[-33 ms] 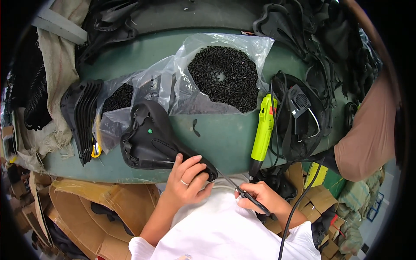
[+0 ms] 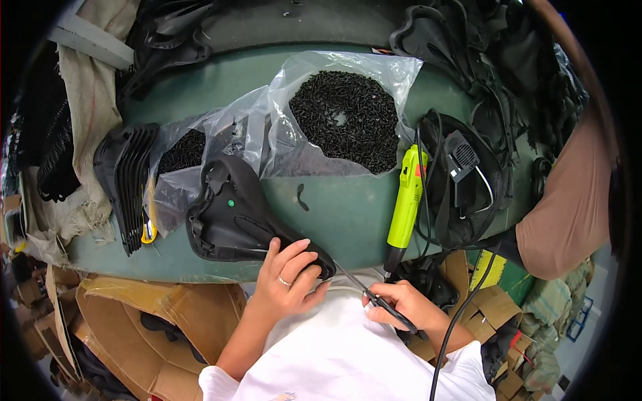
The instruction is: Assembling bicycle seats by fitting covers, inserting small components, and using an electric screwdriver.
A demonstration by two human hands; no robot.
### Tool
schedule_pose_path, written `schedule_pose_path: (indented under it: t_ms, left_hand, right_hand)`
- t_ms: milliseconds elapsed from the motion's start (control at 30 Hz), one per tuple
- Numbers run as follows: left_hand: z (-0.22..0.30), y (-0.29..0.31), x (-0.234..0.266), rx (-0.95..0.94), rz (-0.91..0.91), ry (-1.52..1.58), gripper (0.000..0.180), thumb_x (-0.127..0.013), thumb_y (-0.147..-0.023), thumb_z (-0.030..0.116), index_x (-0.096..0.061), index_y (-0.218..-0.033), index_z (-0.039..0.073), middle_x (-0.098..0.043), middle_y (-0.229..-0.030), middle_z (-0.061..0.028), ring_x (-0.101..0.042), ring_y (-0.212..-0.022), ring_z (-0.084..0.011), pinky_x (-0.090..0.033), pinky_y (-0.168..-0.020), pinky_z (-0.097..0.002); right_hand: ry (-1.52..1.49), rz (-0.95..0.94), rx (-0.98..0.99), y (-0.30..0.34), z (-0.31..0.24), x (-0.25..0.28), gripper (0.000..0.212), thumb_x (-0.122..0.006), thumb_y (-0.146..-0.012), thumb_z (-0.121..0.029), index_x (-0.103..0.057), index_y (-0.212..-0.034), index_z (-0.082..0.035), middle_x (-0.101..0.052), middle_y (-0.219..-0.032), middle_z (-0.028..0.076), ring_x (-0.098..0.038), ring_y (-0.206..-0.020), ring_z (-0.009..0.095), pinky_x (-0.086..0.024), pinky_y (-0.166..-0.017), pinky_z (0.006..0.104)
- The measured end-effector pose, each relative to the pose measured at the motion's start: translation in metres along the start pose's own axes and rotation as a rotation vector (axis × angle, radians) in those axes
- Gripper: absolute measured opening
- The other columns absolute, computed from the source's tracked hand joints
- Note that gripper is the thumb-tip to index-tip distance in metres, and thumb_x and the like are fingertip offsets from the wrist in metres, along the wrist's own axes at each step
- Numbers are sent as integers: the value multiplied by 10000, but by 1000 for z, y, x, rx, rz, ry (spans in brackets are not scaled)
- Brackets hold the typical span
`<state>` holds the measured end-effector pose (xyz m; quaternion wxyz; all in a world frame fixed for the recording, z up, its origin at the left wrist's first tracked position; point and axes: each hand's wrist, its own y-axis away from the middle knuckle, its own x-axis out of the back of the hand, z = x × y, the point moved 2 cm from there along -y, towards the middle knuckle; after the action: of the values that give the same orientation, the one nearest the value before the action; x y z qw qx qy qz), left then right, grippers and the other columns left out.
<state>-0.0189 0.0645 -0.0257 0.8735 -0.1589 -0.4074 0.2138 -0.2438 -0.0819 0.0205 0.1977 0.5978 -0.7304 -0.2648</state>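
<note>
The head view shows a black bicycle saddle (image 2: 251, 194) lying on the green table (image 2: 348, 220) in front of me, its nose pointing my way at the near edge. My left hand (image 2: 287, 284) lies over that nose, fingers a little spread; I can't tell whether they grip it or only steady it. My right hand (image 2: 404, 304) is closed around a black-handled tool (image 2: 401, 320), its thin metal end reaching the nose. I'd judge this as close work on the nose, calling for a firm saddle and a careful tip.
</note>
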Motion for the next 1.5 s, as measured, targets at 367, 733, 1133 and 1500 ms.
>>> schedule_pose_path:
  t_ms: [367,733,1133,1500]
  left_hand:
    - [2,-1,4,168,-49,69,241,-909,-780,70,-687,-874,67,-667,-1187,-90,-653,-1272,-341,-459,-1116,-601]
    - [-6,1,12,175,-38,237,233,-918,-764,52,-705,-859,62,-686,-1183,-89,-657,-1269,-341,-477,-1081,-573]
    - [-7,0,13,168,-8,284,220,-921,-754,57,-719,-842,64,-689,-1169,-92,-656,-1257,-337,-492,-1013,-564]
    - [-7,-1,16,167,-14,294,214,-924,-740,63,-730,-830,64,-697,-1177,-88,-653,-1266,-336,-483,-1044,-572]
  right_hand:
    - [60,-97,-36,2,-10,2,356,-761,-1019,-355,-669,-1075,-16,-460,-598,50,-439,-546,142,-352,-554,322]
    - [59,-181,-44,-11,-3,-11,420,-678,-1059,-462,-655,-1111,-46,-504,-626,66,-482,-563,181,-384,-572,357]
    - [94,-115,-59,-17,-14,-9,389,-759,-1013,-399,-678,-1109,-31,-457,-610,28,-443,-548,125,-362,-541,317]
    - [67,-120,-41,-29,-13,-21,560,-659,-1041,-586,-658,-1057,-26,-512,-638,71,-498,-564,199,-398,-564,375]
